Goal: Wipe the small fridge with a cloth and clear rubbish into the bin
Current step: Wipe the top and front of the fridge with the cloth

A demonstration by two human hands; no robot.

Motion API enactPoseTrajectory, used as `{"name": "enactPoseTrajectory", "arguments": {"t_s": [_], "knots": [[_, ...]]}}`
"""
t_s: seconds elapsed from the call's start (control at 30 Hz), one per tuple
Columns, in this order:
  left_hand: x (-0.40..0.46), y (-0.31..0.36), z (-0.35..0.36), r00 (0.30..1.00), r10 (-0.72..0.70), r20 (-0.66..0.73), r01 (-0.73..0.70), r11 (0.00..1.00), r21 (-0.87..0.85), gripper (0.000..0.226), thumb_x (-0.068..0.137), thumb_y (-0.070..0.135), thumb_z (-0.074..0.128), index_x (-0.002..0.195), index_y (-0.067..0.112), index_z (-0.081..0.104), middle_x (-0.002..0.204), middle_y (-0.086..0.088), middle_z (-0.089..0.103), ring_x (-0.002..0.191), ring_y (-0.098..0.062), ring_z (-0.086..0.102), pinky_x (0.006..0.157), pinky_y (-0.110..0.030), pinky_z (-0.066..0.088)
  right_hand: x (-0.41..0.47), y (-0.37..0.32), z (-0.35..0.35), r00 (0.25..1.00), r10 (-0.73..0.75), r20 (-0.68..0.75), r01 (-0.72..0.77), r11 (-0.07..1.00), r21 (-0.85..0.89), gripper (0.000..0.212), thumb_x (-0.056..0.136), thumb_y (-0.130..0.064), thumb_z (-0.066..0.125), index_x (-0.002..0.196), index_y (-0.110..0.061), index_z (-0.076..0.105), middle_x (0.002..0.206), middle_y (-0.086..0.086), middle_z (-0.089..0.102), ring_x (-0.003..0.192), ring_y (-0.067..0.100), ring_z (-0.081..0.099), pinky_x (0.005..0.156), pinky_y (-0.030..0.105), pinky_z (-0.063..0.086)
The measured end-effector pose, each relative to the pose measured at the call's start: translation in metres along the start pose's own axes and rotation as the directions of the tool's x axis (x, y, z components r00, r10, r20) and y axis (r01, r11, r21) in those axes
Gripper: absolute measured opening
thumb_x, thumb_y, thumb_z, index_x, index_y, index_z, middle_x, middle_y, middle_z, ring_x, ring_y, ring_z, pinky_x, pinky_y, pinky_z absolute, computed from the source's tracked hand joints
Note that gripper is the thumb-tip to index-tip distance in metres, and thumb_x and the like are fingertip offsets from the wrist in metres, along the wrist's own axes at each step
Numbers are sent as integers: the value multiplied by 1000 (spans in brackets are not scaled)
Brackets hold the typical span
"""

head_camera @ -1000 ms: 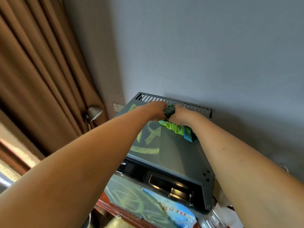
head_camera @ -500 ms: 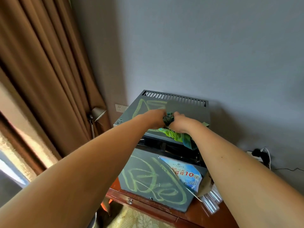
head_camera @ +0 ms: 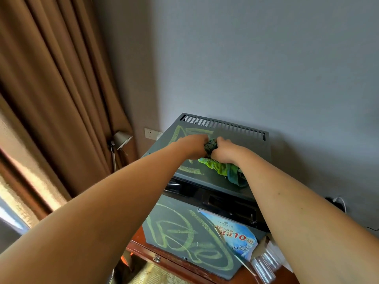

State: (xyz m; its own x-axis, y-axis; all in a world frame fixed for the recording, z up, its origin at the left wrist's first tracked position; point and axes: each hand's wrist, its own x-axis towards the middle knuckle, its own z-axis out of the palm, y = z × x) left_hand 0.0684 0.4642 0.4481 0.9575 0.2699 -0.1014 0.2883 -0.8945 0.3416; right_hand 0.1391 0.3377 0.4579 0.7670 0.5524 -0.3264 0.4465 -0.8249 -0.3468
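Far left hangs a brown curtain (head_camera: 51,89), and beside its lower folds stands a floor lamp (head_camera: 121,140) with a grey shade. Just right of the lamp, a white wall socket (head_camera: 150,133) sits low on the grey wall (head_camera: 266,58).

The small fridge (head_camera: 246,144) (dark grey, with a row of vent slots along its back edge) stands against that wall on a reddish wooden cabinet (head_camera: 164,260). Yellow-green scrawls mark its top and its door (head_camera: 184,232), which is tipped open toward the camera; a blue printed sticker (head_camera: 235,232) covers the door's right part.

Both arms reach out over the fridge top. The left hand (head_camera: 193,146) is curled round one end of a bunched cloth (head_camera: 219,166), and the right hand (head_camera: 224,151) grips the other end, the two fists nearly touching. The cloth is dark green between the hands and trails bright green and teal onto the fridge top beneath the right wrist.

At the lower right, clear plastic bottles (head_camera: 264,267) lie on the cabinet beside the door. Further right, a plug with a white cable (head_camera: 339,202) sits by the wall.
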Motion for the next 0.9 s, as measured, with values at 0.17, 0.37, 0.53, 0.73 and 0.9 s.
{"name": "enactPoseTrajectory", "arguments": {"t_s": [0.17,0.37,0.53,0.73,0.9], "knots": [[44,-12,-11,999,-30,-14,30,1000,-4,20,92,23,62,109,22,51,84,1,58,71,-17,56,58,-30,43,46,-6,-14,1000,-20,-12,20,1000,4,74,98,-26,49,159,-12,11,158,18,22,129,40,45,86,38,45],[97,-23,-25,997,-66,-44,67,997,31,27,94,25,61,118,17,53,92,1,58,71,-14,51,54,-28,36,108,-13,-34,998,-64,-9,63,998,-28,76,94,-28,50,159,-12,14,161,20,22,144,39,31,110,44,38],[135,-36,-30,990,-129,-58,131,991,27,22,91,29,64,108,22,52,96,-1,64,71,-10,52,59,-29,40,147,-18,-48,994,-108,-22,106,992,-64,65,96,-26,48,153,-11,22,145,18,36,127,39,45,86,40,43],[138,-37,-32,983,-174,-63,177,984,34,31,91,27,61,120,21,53,90,3,61,75,-14,54,61,-31,43,157,-17,-49,992,-127,-19,125,990,-61,60,95,-27,48,149,-13,25,141,16,37,123,39,47,82,40,41],[113,-24,-32,987,-148,-60,151,986,65,41,94,21,60,133,13,52,120,-7,63,92,-21,55,73,-35,47,135,-9,-42,993,-117,-10,116,992,-49,73,94,-26,50,156,-10,16,155,19,32,138,40,38,102,42,42]]}}
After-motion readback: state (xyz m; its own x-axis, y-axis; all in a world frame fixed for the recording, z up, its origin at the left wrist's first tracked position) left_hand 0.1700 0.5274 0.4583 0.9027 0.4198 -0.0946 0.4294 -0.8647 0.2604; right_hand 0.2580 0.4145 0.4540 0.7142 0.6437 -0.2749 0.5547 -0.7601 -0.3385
